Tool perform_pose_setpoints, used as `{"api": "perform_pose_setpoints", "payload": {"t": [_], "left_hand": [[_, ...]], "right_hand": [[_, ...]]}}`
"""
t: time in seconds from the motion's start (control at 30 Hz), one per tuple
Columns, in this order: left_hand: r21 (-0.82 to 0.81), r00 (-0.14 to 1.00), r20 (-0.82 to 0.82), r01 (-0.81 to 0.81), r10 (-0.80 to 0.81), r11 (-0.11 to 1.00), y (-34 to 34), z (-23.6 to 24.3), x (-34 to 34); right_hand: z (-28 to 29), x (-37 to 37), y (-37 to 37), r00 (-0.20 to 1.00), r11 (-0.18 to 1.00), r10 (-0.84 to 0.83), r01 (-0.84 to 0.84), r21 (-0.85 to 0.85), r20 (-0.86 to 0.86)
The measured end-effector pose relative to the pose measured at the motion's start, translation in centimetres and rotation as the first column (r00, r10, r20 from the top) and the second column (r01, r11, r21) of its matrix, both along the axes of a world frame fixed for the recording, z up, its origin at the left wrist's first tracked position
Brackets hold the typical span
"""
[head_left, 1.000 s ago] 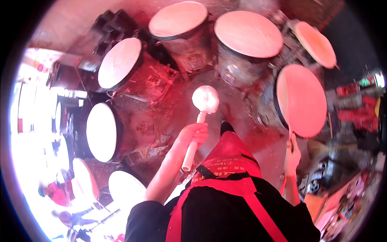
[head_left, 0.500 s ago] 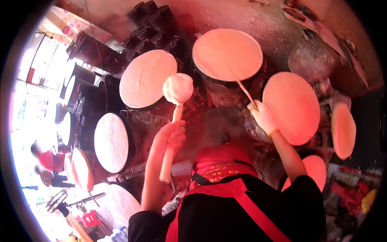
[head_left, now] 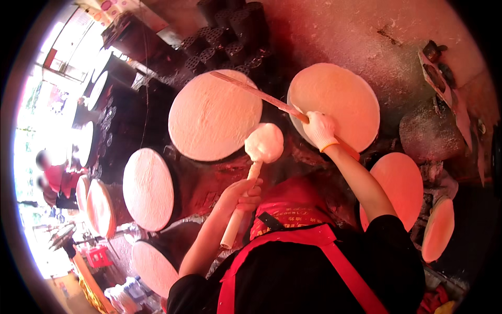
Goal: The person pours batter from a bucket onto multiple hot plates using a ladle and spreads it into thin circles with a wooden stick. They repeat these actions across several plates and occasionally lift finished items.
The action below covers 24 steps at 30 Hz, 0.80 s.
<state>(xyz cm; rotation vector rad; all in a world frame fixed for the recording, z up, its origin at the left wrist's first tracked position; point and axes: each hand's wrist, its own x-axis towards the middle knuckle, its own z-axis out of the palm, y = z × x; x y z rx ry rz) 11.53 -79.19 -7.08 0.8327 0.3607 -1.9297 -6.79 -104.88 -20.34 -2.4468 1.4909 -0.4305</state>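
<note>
My left hand [head_left: 242,198], bare, is wrapped round a pale round stick [head_left: 233,228]. A soft white lump of dough [head_left: 265,143] sits on the stick's upper end. In a white knit glove, my right hand [head_left: 320,130] grips a flat wooden stick [head_left: 251,91]. That wooden stick slants up to the left, its far end over a round griddle coated with a pale sheet [head_left: 209,123]. The gloved hand is over the lower edge of a second coated round griddle [head_left: 340,89]. Whether the wooden stick touches either sheet, I cannot tell.
More round griddles with pale tops [head_left: 148,189] stand on both sides, including one at the right [head_left: 395,186]. Dark perforated coal cylinders [head_left: 222,36] are stacked at the back. Another person [head_left: 56,178] is at the far left. A red basket [head_left: 98,256] is lower left.
The view has swung, so the griddles sit differently. My right hand now reaches over a griddle, and its stick has turned to point up-left. The dough stays on the left hand's stick.
</note>
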Motion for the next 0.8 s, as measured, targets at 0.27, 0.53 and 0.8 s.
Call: {"api": "perform_pose_setpoints", "payload": {"t": [0.27, 0.53, 0.8], "left_hand": [[0.034, 0.985, 0.097, 0.140, -0.142, 0.990, -7.2, -1.6, 2.4], [-0.063, 0.880, -0.460, 0.101, -0.119, 0.993, -13.5, -1.1, -0.7], [-0.098, 0.897, -0.442, -0.045, -0.003, 0.994, -14.8, 4.5, -8.8]], "right_hand": [[17.1, -16.5, -8.0, 0.632, 0.833, -0.519, 0.223, 0.507, 0.575], [33.9, -47.9, 5.2, -0.117, 0.554, -0.441, 0.744, 0.373, 0.890], [24.4, -75.7, 22.4, -0.213, 0.639, -0.252, 0.696, 0.327, 0.944]]}}
